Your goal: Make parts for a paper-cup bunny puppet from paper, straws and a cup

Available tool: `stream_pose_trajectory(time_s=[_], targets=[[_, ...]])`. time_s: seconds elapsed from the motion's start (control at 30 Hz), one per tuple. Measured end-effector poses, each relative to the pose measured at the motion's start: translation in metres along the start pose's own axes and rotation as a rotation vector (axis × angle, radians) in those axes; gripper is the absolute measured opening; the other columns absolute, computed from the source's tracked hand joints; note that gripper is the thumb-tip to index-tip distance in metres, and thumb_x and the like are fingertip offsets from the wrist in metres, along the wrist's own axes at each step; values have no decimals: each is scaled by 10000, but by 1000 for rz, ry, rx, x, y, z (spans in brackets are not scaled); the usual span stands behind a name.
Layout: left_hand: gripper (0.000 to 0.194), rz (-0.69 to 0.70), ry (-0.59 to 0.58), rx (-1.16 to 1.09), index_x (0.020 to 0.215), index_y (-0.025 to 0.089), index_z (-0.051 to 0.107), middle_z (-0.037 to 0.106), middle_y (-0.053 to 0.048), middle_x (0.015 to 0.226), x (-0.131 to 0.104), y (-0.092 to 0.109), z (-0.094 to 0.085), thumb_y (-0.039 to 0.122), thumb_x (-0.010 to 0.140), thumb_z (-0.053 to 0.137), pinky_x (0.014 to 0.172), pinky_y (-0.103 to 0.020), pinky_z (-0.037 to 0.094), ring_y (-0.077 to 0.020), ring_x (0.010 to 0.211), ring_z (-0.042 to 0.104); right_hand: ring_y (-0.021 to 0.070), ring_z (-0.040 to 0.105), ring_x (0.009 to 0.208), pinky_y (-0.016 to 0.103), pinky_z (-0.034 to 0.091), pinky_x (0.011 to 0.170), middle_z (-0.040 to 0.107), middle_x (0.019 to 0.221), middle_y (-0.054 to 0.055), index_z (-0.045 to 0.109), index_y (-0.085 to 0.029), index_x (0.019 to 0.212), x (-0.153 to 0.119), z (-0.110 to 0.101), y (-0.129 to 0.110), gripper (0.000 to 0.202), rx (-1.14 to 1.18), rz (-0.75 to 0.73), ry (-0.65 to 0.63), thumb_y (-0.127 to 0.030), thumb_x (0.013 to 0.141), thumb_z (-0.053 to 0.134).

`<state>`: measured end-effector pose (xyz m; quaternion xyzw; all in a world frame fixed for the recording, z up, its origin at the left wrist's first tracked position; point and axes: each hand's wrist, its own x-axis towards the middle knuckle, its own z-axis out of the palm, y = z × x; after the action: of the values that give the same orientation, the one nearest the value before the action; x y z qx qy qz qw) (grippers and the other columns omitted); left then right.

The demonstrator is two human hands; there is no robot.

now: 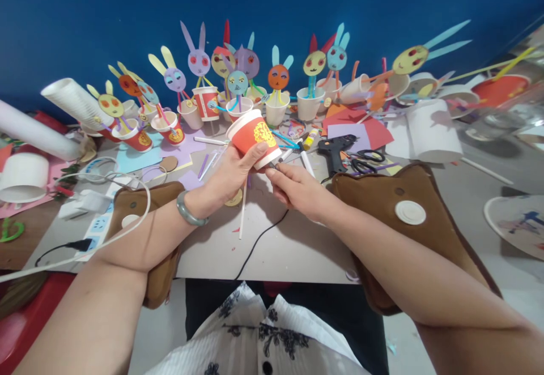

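Observation:
My left hand [233,174] is wrapped round a red and white paper cup [251,136] with a yellow print, tilted over the middle of the table. Close to the cup's lower end, my right hand [293,185] is closed in a pinch. A small dark tip shows at its fingers; I cannot make out what it belongs to. Below the cup lie a thin white stick [243,213] and a round yellow paper piece [234,197], partly hidden by my left hand. A black glue gun [337,153] and black-handled scissors [366,161] lie right of my right hand.
Paper-cup rabbits, such as one with an orange head [279,77], line the back by the blue wall. Brown cushions [374,205] lie under both forearms. A white cable [144,208] loops by a power strip [98,225] at left; a black cord [259,239] crosses the front.

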<state>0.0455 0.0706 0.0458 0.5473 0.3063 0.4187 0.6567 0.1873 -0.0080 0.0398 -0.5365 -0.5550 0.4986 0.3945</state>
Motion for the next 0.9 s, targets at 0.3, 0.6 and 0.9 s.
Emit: stream_pose_trajectory(time_s=[0.3, 0.6, 0.9], targets=[[575, -91, -40, -83, 1025, 160, 635, 726, -61, 972, 0, 4, 1, 608, 718, 823, 744, -280, 588, -163, 832, 686, 146, 411, 552, 294, 275, 579, 474, 583, -21, 415, -235, 746, -1, -3, 1, 276, -536, -151, 266, -388, 963, 491], [472, -148, 52, -202, 1008, 198, 671, 756, -37, 927, 16, 5, -14, 622, 809, 736, 779, -312, 622, -170, 779, 716, 79, 409, 427, 219, 318, 465, 474, 477, -46, 456, -210, 627, -4, -1, -3, 458, -34, -38, -24, -460, 1010, 473], [546, -218, -38, -260, 964, 153, 687, 752, -61, 852, 9, 4, -8, 682, 827, 681, 738, -311, 640, -169, 708, 713, 44, 261, 342, 152, 194, 330, 424, 452, -91, 437, -220, 708, -8, 5, -9, 412, 444, 117, -133, -522, 959, 561]])
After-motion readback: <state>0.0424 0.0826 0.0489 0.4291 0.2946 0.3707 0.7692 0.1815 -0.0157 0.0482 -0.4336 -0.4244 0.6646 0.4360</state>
